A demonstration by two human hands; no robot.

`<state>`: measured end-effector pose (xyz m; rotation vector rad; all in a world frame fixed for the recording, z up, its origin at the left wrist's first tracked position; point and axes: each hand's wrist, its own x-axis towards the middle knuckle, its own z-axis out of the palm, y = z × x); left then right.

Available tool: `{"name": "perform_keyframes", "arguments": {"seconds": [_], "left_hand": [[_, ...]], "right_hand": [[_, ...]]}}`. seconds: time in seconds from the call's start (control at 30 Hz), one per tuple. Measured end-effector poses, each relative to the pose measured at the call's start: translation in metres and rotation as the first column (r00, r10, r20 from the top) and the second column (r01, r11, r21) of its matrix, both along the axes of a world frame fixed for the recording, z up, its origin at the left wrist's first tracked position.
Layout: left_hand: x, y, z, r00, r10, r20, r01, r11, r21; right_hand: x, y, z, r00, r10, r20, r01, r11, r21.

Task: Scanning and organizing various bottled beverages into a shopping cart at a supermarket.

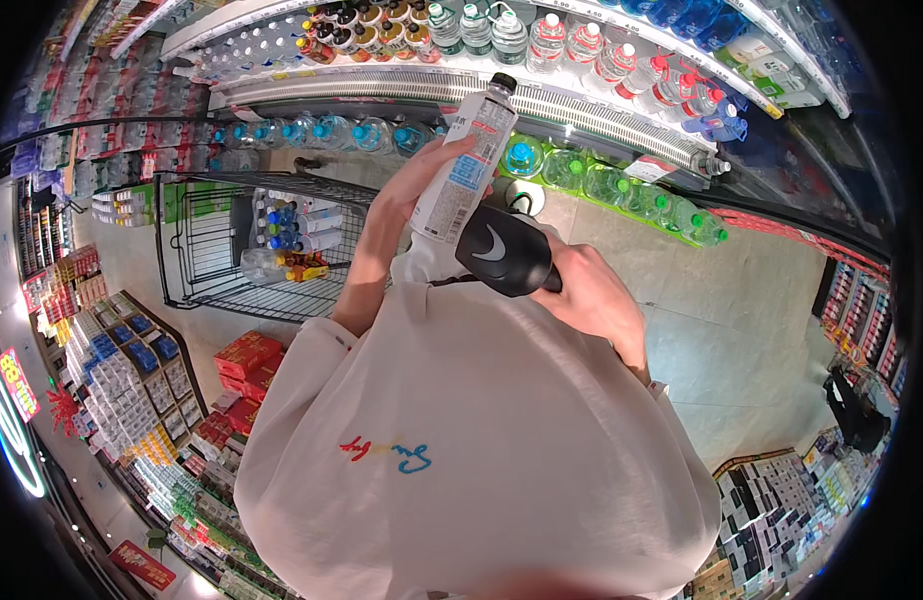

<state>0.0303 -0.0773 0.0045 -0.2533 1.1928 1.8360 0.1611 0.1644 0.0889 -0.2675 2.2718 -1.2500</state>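
Observation:
My left hand (424, 176) is closed around a plastic bottle (473, 161) with a dark cap and a printed white label, tilted with its cap towards the drinks shelf. Just right of its base, my right hand (593, 292) grips a black rounded object (506, 253) with a grey swoosh. What kind of thing this is, I cannot tell. A black wire shopping cart (199, 285) stands to the left, with several bottles (300, 225) lying in it. Part of my right hand's fingers is hidden behind the black object.
Ahead runs a store shelf (431, 79) with rows of bottles. Large water bottles with green caps (604, 184) stand low in front of it. Red boxes (248, 356) are stacked at the left, beside a display of packaged goods (143, 356). Another display (769, 517) stands at lower right.

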Motion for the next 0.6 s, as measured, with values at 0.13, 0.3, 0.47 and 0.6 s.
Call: {"name": "perform_keyframes", "arguments": {"seconds": [0.13,0.3,0.47,0.6], "left_hand": [[-0.01,-0.001,-0.001,0.999,-0.033,-0.006,0.033,0.999,0.002],[-0.023,-0.006,-0.006,0.999,-0.042,0.008,0.041,0.998,0.039],[-0.039,-0.008,-0.002,0.998,-0.057,0.035,0.055,0.998,0.041],[-0.051,-0.012,0.002,0.997,-0.055,0.049,0.054,0.998,0.025]], "right_hand": [[-0.006,-0.002,-0.001,1.0,-0.009,0.02,0.009,1.0,0.005],[-0.019,-0.011,0.009,1.0,-0.011,-0.008,0.012,1.0,0.017],[-0.027,-0.021,0.005,0.996,-0.058,-0.061,0.057,0.998,-0.018],[-0.037,-0.028,0.008,0.997,-0.064,-0.034,0.065,0.997,0.041]]}}
